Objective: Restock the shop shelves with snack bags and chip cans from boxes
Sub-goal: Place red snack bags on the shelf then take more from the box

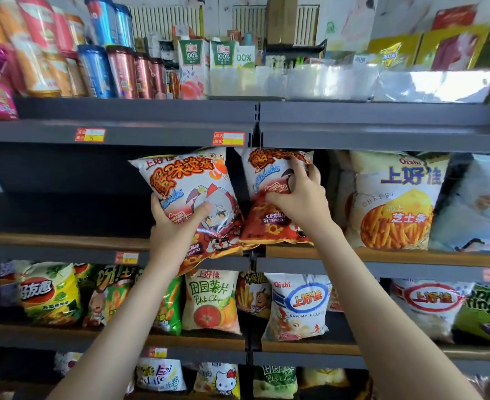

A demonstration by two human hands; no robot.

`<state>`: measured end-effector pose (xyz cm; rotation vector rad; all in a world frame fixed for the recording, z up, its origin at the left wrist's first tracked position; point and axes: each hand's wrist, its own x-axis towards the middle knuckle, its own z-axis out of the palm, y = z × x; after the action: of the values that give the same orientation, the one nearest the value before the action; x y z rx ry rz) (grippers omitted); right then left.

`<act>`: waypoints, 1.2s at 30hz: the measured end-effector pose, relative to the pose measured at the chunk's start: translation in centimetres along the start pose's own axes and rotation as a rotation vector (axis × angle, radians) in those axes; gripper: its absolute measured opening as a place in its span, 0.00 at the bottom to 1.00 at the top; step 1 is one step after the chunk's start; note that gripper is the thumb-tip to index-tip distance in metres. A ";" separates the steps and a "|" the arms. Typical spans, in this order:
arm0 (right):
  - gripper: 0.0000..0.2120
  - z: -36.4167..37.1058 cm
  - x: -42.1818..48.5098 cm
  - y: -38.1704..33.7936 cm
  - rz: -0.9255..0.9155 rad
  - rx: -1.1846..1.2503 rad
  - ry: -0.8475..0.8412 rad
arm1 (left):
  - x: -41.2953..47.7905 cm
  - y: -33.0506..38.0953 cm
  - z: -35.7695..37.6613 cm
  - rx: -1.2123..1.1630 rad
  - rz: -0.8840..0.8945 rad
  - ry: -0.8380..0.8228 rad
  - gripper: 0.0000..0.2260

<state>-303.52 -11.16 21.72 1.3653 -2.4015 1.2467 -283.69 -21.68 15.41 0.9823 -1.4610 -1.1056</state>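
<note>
Two matching snack bags at the middle shelf (64, 239), each white above and red-orange below, with orange lettering; cartoon figure on the front of the left one. Left bag (191, 180) tilted, gripped at its lower half by the left hand (174, 223), thumb across the front, bottom edge hanging past the shelf lip. Right bag (266, 223) standing in the right-hand bay, just beside the divider, grasped by the right hand (301, 194), fingers curled into the crumpled front. Further right on the same shelf, a cheese stick bag (396, 197). Dark metal shelving with wooden edging and red-and-yellow price tags (229, 139). Above, chip cans (122, 70) and juice cartons (193, 62); below, rows of assorted snack bags, among them a potato chip bag (209, 301). Radiator (162, 21) on the back wall.
</note>
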 end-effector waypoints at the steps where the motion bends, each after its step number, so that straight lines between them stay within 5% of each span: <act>1: 0.42 0.4 0.1 0.0 -0.004 -0.017 0.036 | 0.0 0.0 -0.2 -0.004 0.003 0.002 0.49; 21: 0.49 5.4 5.8 5.4 -0.049 -0.020 0.212 | 4.3 -0.6 -0.1 -0.011 0.118 0.008 0.45; 23: 0.50 5.5 6.6 6.1 -0.074 -0.152 0.126 | 5.0 -0.6 0.1 -0.032 0.114 -0.024 0.46; 29: 0.58 5.7 7.7 8.2 -0.069 -0.304 -0.489 | 6.9 -1.0 -0.1 -0.065 0.107 -0.100 0.49; 36: 0.59 6.8 8.6 8.2 -0.141 -0.442 -0.253 | 7.9 -0.7 0.3 -0.038 0.167 -0.169 0.48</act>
<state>-312.88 -19.56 16.26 1.5802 -2.4774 0.4888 -285.14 -29.36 16.57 0.7402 -1.6202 -1.1109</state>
